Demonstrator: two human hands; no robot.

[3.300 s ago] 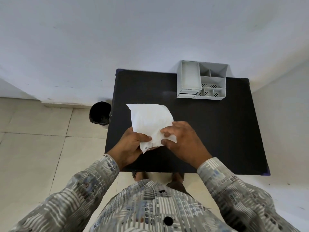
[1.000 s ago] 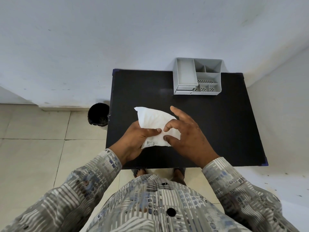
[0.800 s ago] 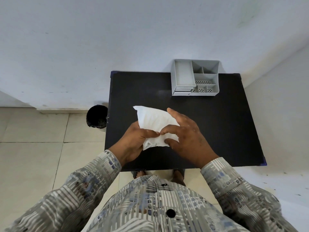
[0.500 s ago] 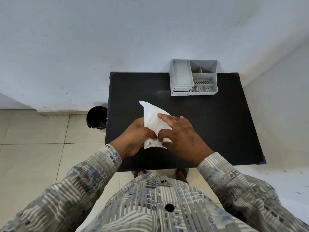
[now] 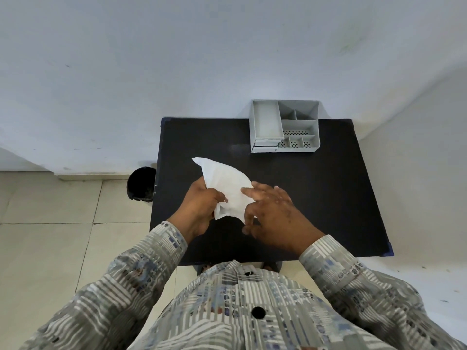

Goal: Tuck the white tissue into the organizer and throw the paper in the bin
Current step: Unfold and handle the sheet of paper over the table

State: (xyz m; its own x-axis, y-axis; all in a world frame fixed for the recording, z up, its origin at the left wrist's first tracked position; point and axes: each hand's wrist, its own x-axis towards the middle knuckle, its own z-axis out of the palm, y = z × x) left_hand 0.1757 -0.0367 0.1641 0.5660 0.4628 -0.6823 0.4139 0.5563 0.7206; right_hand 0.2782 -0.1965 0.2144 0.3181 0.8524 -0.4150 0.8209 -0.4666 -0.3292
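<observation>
A white tissue point(image 5: 223, 181), folded into a narrow curved shape, is held over the black table point(image 5: 316, 193) near its front left. My left hand point(image 5: 202, 210) grips its near left edge. Across from it, my right hand point(image 5: 273, 210) pinches the near right edge with thumb and fingertips, the other fingers spread. The grey organizer point(image 5: 285, 130), with several compartments that look bare, stands at the table's far edge, well beyond both hands. On the floor to the table's left is a black bin point(image 5: 141, 183). I cannot tell the paper apart from the tissue.
A white wall runs behind the table and along its right side. Tiled floor point(image 5: 50, 236) lies to the left. My patterned sleeves and shirt fill the bottom of the view.
The tissue has been folded narrower, from a broad sheet to a slim curved piece, and its far tip has swung left. My right fingers have spread.
</observation>
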